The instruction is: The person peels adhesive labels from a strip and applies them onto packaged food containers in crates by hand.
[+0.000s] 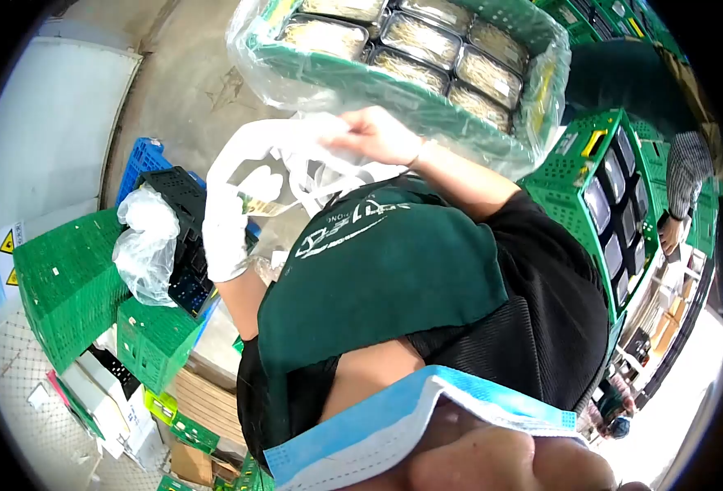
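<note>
My left hand (255, 155) is covered by a white glove that reaches past the wrist, and bright light washes out its fingers. My right hand (382, 135) is bare, its fingers closed on white material (316, 135) beside the gloved hand. White loops and strips of this material hang below both hands, in front of my dark green apron (378, 270). A small printed piece (255, 204) shows through the gap between the glove and the strips; what it belongs to is unclear.
Ahead, a green crate (390, 78) lined with clear plastic holds several packed trays (423, 41). Green crates (71, 282) stand at left, near a black crate with a plastic bag (149, 245). At right, another crate (570, 176) holds black trays, near a co-worker's hand (671, 236).
</note>
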